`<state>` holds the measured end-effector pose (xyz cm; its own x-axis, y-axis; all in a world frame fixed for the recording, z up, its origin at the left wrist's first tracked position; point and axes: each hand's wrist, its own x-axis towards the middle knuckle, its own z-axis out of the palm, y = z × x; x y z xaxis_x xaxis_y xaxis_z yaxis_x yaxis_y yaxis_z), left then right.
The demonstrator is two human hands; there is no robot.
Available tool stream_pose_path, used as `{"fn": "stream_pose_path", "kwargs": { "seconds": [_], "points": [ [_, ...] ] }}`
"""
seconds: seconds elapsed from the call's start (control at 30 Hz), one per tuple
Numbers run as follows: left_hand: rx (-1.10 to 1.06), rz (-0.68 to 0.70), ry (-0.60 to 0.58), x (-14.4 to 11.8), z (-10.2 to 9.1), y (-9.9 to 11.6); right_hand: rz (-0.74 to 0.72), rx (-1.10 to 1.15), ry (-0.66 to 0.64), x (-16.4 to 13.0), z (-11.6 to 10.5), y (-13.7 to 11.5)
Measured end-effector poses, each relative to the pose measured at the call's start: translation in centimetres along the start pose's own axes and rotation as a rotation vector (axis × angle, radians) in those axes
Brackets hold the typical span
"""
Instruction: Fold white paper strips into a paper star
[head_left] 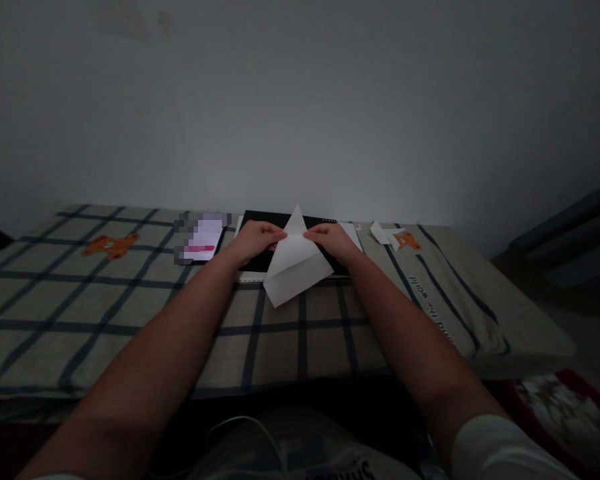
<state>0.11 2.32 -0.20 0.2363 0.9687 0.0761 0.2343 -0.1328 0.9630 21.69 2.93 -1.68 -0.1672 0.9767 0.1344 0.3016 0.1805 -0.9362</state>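
Observation:
A folded sheet of white paper (296, 263) is held up in front of me, its pointed end at the top and a loose wide flap hanging toward me. My left hand (258, 241) pinches its left edge between thumb and fingers. On the opposite edge, my right hand (333, 241) pinches it the same way. Beneath the paper and both hands lies a black flat notebook or folder (253, 263), with white sheets showing around its edges.
A phone (205, 240) with a lit screen lies left of the notebook. Small folded white paper pieces (383, 235) rest to the right. The checked tablecloth (145, 293) covers the table, which stands against a grey wall (300, 113). A white cable (250, 420) hangs near my lap.

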Motion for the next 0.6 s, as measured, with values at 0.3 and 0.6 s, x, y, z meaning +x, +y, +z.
{"fn": "stream_pose_path", "kwargs": {
  "seconds": [0.3, 0.6],
  "points": [
    [-0.023, -0.049, -0.041, 0.0, -0.08, -0.28, 0.005, 0.035, 0.011, -0.02, 0.09, 0.02],
    [-0.01, -0.018, 0.055, 0.01, -0.49, 0.05, 0.01, 0.063, 0.034, 0.23, -0.45, 0.12]
  ]
}}
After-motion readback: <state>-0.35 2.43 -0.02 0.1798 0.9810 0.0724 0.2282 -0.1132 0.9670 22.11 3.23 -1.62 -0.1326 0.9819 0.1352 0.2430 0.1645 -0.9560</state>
